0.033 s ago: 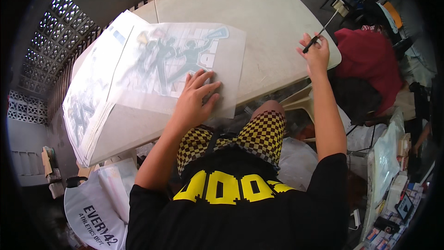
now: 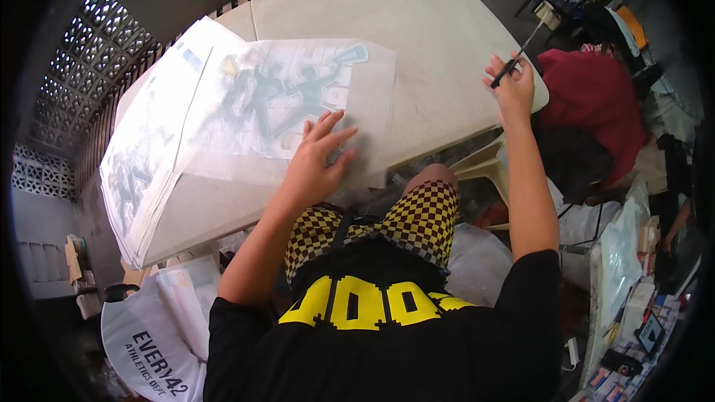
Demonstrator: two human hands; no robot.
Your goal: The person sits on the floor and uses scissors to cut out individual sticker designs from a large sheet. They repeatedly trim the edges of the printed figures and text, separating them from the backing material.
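A translucent film sheet [image 2: 372, 97] with a faded print of dark figures and a blue megaphone lies on the table, its near edge by my lap. My left hand [image 2: 320, 152] is over the sheet's near part, fingers spread and nothing in them; whether the palm presses on it I cannot tell. Beyond the table's right edge, my right hand [image 2: 514, 93] is closed around the black handles of a pair of scissors [image 2: 506, 73], the thin blades pointing away to the far right. Left of the film lies a stack of similar printed sheets [image 2: 145, 149].
The pale folding table [image 2: 417, 15] spreads ahead. A dark red cloth [image 2: 596, 104] is heaped right of its corner, with a beige plastic chair [image 2: 484, 164] below. A white bag [image 2: 153, 339] stands at the lower left; boxes and a phone-like device [image 2: 650, 331] lie lower right.
The film's near right corner has shifted slightly up and right, and its printed part looks more rippled. My right hand with the scissors moved slightly right; my left hand barely moved.
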